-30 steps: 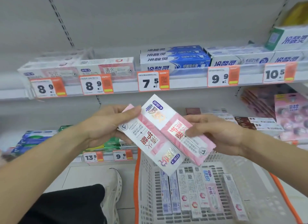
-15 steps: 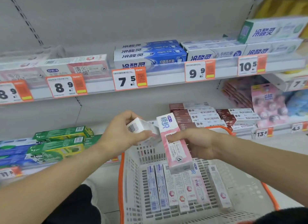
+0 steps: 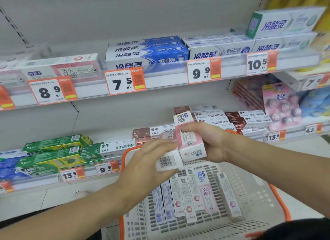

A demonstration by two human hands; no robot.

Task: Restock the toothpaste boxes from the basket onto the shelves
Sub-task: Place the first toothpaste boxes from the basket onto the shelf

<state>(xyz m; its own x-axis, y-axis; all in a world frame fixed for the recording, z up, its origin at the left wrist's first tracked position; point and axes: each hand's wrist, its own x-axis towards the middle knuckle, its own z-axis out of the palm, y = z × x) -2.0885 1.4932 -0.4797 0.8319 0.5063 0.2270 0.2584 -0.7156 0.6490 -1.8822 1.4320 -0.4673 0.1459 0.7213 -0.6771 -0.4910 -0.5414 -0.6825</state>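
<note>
Toothpaste boxes fill both hands above the basket: the right hand (image 3: 212, 141) wraps its fingers round a long pink-and-white carton (image 3: 188, 136), a glossy rectangular card box standing nearly upright with its lower end face toward the camera. The left hand (image 3: 151, 161) pinches a second white box (image 3: 168, 162) by its end, thumb beneath and fingers over the top, its barcode panel facing out; the two cartons touch at their near corners. So each grip is closed on a box.

Below them sits the basket (image 3: 259, 191), a white plastic lattice with an orange rim (its mesh floor shows bare on the right side). Inside it, a row of slim boxes (image 3: 187, 197) lies flat, side by side, long edges touching, pink hexagon marks on several.

Behind the hands, the lower shelf (image 3: 44, 182) carries green cartons (image 3: 53, 152) stacked at left and brown-and-white cartons (image 3: 250, 118) at right, with free space above the stacks. On the upper shelf (image 3: 160, 84), blue-and-white boxes (image 3: 146, 55) are stacked in layers, and a pink-and-white carton lies at the left, behind orange-edged price tags (image 3: 125, 80).
</note>
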